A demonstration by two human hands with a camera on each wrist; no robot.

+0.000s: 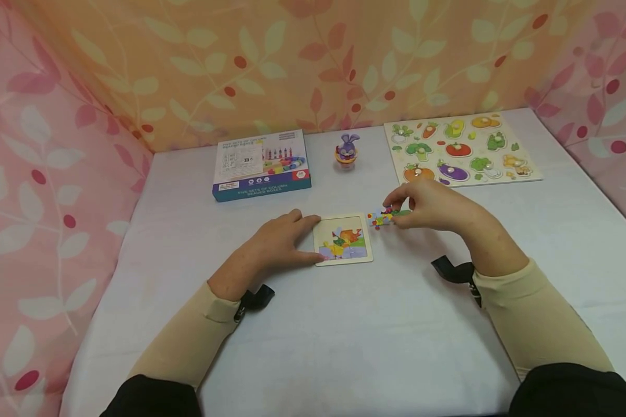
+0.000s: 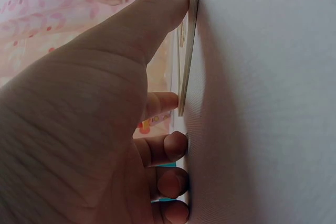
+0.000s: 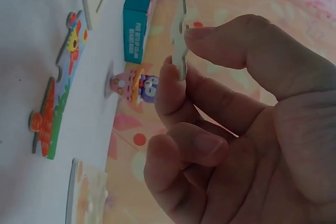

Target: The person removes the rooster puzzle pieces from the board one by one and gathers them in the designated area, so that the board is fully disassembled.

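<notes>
A small square puzzle board (image 1: 368,252) with a cream frame lies on the table, partly filled with picture pieces. My left hand (image 1: 271,240) is at its left side, thumb and index fingertips touching the frame; in the left wrist view, the other fingers rest beside the board's edge (image 2: 191,51). To the right of the board, my right hand (image 1: 430,205) pinches a thin puzzle piece (image 3: 180,45) between thumb and fingers, raised above the table. Below it lie loose colourful puzzle pieces (image 3: 62,85), close to the board's right edge. The held piece's picture is hard to make out.
Farther back stand a blue-and-white beaded-toy box (image 1: 261,165) and a small purple rabbit figure (image 1: 346,152). At the back right lies a vegetable puzzle board (image 1: 464,165). Patterned curtains (image 1: 313,63) enclose the white-covered table (image 1: 355,347) at the back and sides.
</notes>
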